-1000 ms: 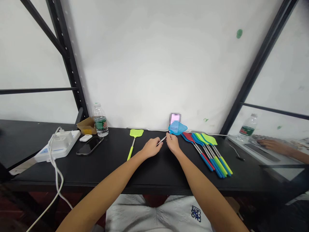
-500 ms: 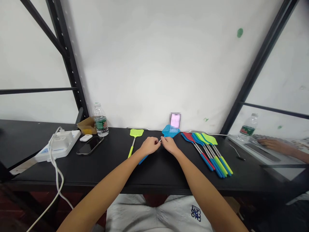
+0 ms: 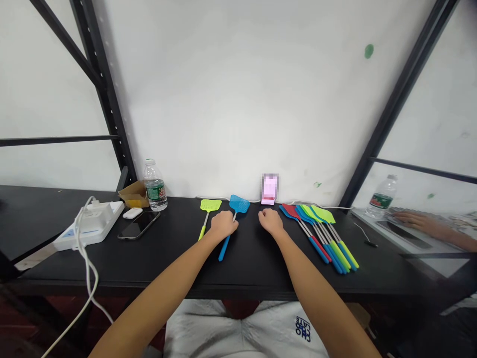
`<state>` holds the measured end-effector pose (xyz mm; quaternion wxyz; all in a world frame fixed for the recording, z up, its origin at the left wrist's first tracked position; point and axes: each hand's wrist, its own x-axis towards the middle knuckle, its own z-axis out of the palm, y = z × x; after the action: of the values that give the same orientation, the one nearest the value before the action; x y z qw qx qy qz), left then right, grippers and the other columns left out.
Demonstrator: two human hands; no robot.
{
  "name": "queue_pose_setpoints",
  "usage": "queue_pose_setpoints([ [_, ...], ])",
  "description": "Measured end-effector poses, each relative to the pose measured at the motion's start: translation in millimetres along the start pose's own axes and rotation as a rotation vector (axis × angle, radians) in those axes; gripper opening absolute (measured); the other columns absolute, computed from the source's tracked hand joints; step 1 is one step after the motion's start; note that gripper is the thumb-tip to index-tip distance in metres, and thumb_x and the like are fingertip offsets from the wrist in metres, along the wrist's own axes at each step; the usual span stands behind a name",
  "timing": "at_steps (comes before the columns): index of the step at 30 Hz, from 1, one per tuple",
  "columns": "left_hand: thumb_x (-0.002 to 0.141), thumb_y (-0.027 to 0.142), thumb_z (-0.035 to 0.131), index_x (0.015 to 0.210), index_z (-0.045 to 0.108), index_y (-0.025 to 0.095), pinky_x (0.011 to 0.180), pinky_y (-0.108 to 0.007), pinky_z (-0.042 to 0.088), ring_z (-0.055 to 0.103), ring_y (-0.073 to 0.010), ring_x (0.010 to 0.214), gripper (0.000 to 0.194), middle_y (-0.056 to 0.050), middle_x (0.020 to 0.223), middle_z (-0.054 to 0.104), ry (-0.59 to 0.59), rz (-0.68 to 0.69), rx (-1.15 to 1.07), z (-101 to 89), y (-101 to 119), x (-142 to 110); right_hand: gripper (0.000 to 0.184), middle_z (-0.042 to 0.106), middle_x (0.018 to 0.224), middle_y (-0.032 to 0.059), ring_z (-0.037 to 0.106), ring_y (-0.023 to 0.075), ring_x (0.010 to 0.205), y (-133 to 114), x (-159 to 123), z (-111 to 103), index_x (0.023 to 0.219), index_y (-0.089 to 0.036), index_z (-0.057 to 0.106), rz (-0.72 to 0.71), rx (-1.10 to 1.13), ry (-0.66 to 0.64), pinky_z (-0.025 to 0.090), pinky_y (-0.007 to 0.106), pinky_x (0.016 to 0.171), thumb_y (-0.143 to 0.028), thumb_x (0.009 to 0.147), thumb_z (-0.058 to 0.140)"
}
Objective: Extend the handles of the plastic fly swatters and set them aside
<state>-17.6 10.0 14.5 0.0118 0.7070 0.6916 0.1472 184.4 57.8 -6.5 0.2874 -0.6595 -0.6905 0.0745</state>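
A blue fly swatter (image 3: 239,204) lies on the black table (image 3: 253,263), its blue handle pointing toward me. My left hand (image 3: 222,223) is closed over its thin metal shaft. Just to its left a green fly swatter (image 3: 210,205) lies parallel to it. My right hand (image 3: 271,222) rests on the table to the right of the blue swatter, fingers curled, with nothing in it. A pile of several red, blue and green fly swatters (image 3: 321,226) lies to the right of that hand.
A small pink-screened phone (image 3: 269,189) stands against the wall. At the left are a water bottle (image 3: 155,186), a flat phone (image 3: 138,224), an earbud case (image 3: 131,213) and a white power strip (image 3: 89,223) with cables. Another person's hand (image 3: 413,219) works at the far right.
The blue swatter, held between both hands, has moved left and now lies beside the green one. My right hand has let go of it and drawn back to the right.
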Motion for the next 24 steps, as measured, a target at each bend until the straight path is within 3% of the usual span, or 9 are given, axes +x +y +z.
queue_pose_setpoints([
  [6, 0.079, 0.029, 0.053, 0.096, 0.066, 0.016, 0.077, -0.037, 0.050, 0.065, -0.0308, 0.097, 0.025, -0.017, 0.102, 0.068, -0.048, -0.075, 0.072, -9.6, -7.2, 1.0, 0.027, 0.064, 0.099, 0.0189, 0.061, 0.0310, 0.098, 8.1, 2.9, -11.9, 0.096, -0.012, 0.067, 0.197, -0.149, 0.105, 0.044, 0.037, 0.080, -0.028, 0.086, 0.048],
  [12, 0.076, 0.024, 0.056, 0.098, 0.066, 0.016, 0.076, -0.036, 0.049, 0.064, -0.0309, 0.099, 0.025, -0.017, 0.106, 0.067, -0.067, -0.145, 0.107, -13.5, -19.9, 8.6, 0.037, 0.056, 0.116, 0.0249, 0.051, 0.0377, 0.113, 11.8, 2.8, -21.3, 0.111, -0.007, 0.061, 0.345, -0.216, 0.310, 0.038, 0.047, 0.091, -0.029, 0.082, 0.051],
  [17, 0.074, 0.026, 0.059, 0.098, 0.065, 0.017, 0.076, -0.035, 0.049, 0.064, -0.0299, 0.098, 0.026, -0.016, 0.106, 0.067, -0.065, -0.193, 0.111, -14.9, -27.2, 12.3, 0.045, 0.051, 0.122, 0.0277, 0.047, 0.0399, 0.115, 19.2, 5.3, -24.1, 0.117, -0.007, 0.056, 0.492, -0.168, 0.286, 0.035, 0.050, 0.092, -0.032, 0.080, 0.056],
  [24, 0.075, 0.026, 0.059, 0.101, 0.064, 0.017, 0.075, -0.034, 0.048, 0.064, -0.0306, 0.100, 0.028, -0.017, 0.107, 0.067, -0.103, -0.212, 0.129, -19.7, -31.1, 12.1, 0.050, 0.047, 0.125, 0.0283, 0.045, 0.0407, 0.117, 24.4, 8.5, -25.9, 0.122, -0.006, 0.052, 0.560, -0.138, 0.295, 0.033, 0.052, 0.093, -0.033, 0.080, 0.057],
])
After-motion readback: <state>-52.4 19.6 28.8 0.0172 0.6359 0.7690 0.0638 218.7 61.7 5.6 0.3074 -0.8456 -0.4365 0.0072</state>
